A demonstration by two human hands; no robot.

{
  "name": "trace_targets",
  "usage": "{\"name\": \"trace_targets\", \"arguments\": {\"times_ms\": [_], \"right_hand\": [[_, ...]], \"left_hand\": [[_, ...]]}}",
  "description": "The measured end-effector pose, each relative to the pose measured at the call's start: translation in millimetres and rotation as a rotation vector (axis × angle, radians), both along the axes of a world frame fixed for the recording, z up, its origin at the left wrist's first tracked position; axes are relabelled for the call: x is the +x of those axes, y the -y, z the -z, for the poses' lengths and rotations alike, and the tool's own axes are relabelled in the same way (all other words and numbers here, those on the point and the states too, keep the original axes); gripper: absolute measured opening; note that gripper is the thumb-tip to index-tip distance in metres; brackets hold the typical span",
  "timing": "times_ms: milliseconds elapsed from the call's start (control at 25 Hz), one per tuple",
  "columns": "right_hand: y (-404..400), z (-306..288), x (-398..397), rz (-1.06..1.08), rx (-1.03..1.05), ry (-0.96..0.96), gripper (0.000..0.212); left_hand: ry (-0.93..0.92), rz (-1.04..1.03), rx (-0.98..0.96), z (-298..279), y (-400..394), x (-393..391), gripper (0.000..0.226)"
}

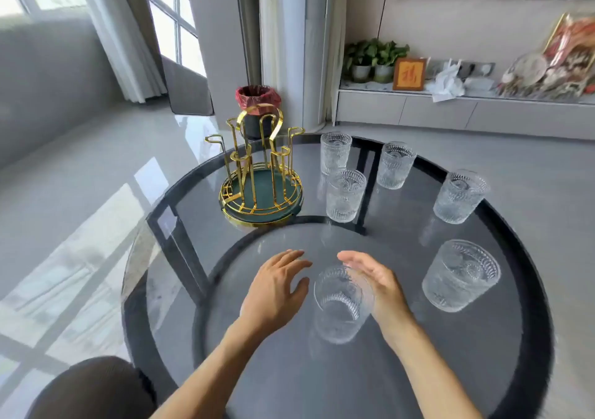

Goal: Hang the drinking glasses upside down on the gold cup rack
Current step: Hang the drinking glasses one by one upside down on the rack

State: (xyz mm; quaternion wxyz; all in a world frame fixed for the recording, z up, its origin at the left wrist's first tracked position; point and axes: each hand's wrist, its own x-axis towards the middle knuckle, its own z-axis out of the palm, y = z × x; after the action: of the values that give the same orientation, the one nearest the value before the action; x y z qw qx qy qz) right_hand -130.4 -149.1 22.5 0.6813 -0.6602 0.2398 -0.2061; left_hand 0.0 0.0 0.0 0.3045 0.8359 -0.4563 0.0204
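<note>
The gold cup rack [260,174] with a green tray base stands at the far left of the round glass table [502,348]; its prongs carry nothing. Several clear embossed glasses stand upright on the table. The nearest glass [341,306] sits between my hands. My left hand [273,290] hovers just left of it, fingers apart. My right hand [376,283] is at its right side, fingers spread, touching or almost touching the rim. Other glasses stand at right [460,277], far right [458,196], back [394,166], back centre [335,153] and beside the rack [344,195].
A dark bin with a red liner [257,103] stands on the floor behind the rack. A low cabinet with potted plants [373,58], a framed picture [409,74] and clutter runs along the back wall. A dark stool or knee [93,389] is at lower left.
</note>
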Motion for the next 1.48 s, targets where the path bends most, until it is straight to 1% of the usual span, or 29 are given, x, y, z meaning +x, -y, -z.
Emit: {"name": "trace_targets", "arguments": {"times_ms": [80, 120, 200, 240, 280, 320, 400, 480, 560, 600, 640, 680, 760, 800, 840, 880, 920, 960, 1000, 1040, 1080, 1120, 1160, 1200, 1240, 1280, 1360, 1480], "right_hand": [[-13, -3, -17, -0.018, -0.026, 0.004, 0.029], [-17, 0, -27, -0.060, -0.047, -0.012, 0.034], [-25, -3, -40, -0.155, -0.099, -0.048, 0.042], [-28, -3, -44, -0.186, -0.118, -0.069, 0.045], [-30, -3, -45, -0.207, -0.127, -0.082, 0.049], [-33, -5, -46, -0.219, -0.110, -0.083, 0.054], [-37, -7, -45, -0.214, -0.071, -0.079, 0.060], [-37, -10, -44, -0.240, 0.009, 0.002, 0.061], [-36, -12, -39, -0.212, 0.205, 0.110, 0.051], [-36, -13, -33, -0.185, 0.352, 0.150, 0.048], [-39, -16, -26, -0.169, 0.509, 0.184, 0.051], [-43, -21, -16, -0.180, 0.650, 0.226, 0.053], [-50, -40, 4, -0.223, 0.805, 0.326, 0.051], [-51, -51, 15, -0.215, 0.832, 0.373, 0.051], [-49, -63, 24, -0.182, 0.842, 0.407, 0.053], [-45, -75, 33, -0.132, 0.836, 0.429, 0.056], [-38, -88, 41, -0.083, 0.814, 0.435, 0.058], [-31, -100, 49, -0.036, 0.778, 0.426, 0.059], [-23, -111, 56, 0.015, 0.723, 0.407, 0.058], [-15, -122, 64, 0.076, 0.644, 0.388, 0.055], [-7, -131, 72, 0.136, 0.534, 0.368, 0.053], [0, -141, 82, 0.191, 0.395, 0.346, 0.050], [5, -151, 91, 0.237, 0.233, 0.314, 0.047], [8, -159, 100, 0.273, 0.056, 0.275, 0.044], [10, -166, 110, 0.293, -0.137, 0.232, 0.044], [10, -171, 120, 0.293, -0.323, 0.194, 0.044], [7, -176, 141, 0.265, -0.639, 0.127, 0.048], [-1, -171, 167, 0.201, -0.974, 0.008, 0.049]], "left_hand": [[-0.104, -0.025, -0.016, -7, -12, -12, 0.038], [-0.219, 0.018, -0.022, -10, -19, -16, 0.048], [-0.543, 0.212, -0.018, -24, -31, -27, 0.073], [-0.638, 0.291, -0.027, -28, -35, -35, 0.083], [-0.679, 0.311, -0.063, -31, -36, -42, 0.090], [-0.695, 0.282, -0.125, -35, -34, -50, 0.091], [-0.672, 0.153, -0.241, -46, -30, -63, 0.080], [-0.698, 0.079, -0.342, -57, -29, -65, 0.068], [-0.762, 0.023, -0.444, -68, -29, -56, 0.065], [-0.784, 0.004, -0.488, -77, -28, -51, 0.065], [-0.785, 0.001, -0.518, -87, -26, -47, 0.066], [-0.771, 0.017, -0.521, -98, -23, -43, 0.068], [-0.768, 0.115, -0.469, -124, -19, -31, 0.068], [-0.782, 0.194, -0.432, -136, -19, -18, 0.063], [-0.795, 0.275, -0.393, -149, -21, -2, 0.054], [-0.771, 0.321, -0.370, -164, -23, 16, 0.042], [-0.701, 0.307, -0.389, -178, -23, 35, 0.031], [-0.586, 0.222, -0.435, -191, -23, 55, 0.026], [-0.435, 0.091, -0.480, -200, -20, 75, 0.027], [-0.244, -0.032, -0.467, -206, -16, 95, 0.029], [-0.041, -0.101, -0.378, -209, -9, 112, 0.035], [0.118, -0.109, -0.220, -208, -2, 129, 0.041], [0.203, -0.084, -0.045, -205, 7, 142, 0.047], [0.226, -0.057, 0.096, -201, 13, 152, 0.050], [0.223, -0.046, 0.176, -197, 17, 161, 0.052], [0.222, -0.045, 0.209, -193, 18, 168, 0.054], [0.243, -0.040, 0.227, -186, 16, 175, 0.055], [0.225, -0.023, 0.163, -185, 10, 178, 0.067]]}}
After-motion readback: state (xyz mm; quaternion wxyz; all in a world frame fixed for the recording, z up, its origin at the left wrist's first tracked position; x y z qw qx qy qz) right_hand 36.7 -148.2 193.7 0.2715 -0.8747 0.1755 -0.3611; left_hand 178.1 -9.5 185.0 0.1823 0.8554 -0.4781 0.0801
